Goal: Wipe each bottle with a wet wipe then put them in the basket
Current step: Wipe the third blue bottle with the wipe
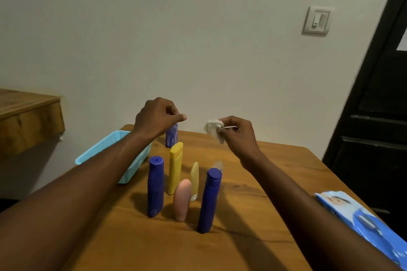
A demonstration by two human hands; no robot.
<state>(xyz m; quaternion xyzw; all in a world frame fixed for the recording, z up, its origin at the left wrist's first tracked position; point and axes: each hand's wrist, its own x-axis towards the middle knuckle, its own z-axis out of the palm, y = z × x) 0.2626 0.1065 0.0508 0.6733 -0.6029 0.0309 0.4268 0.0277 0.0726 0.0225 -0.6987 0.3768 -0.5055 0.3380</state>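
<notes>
The top of the far blue bottle (171, 136) is gripped from above by the left hand (158, 114), with the fingers curled round the cap. This bottle is held upright at the far part of the wooden table (253, 204), just beside the light blue basket (105, 147); whether its base rests on the table cannot be told. The basket is set at the table's left edge and is partly crossed by the left forearm.

A crumpled white wet wipe (214, 130) is pinched between the thumb and fingers of the right hand (237, 134), raised above the table and apart from the far blue bottle.

5 more containers are stood upright in a cluster nearer the camera: the left blue bottle (155, 187), the yellow bottle (175, 167) just behind it, the pink bottle (182, 199) in the middle, the pale yellow tube (194, 180) behind that, and the right blue bottle (209, 200). None of these is touched by a hand.

A blue pack of wipes (361, 215) is laid at the table's right edge. A light switch (316, 20) is mounted on the wall behind.
</notes>
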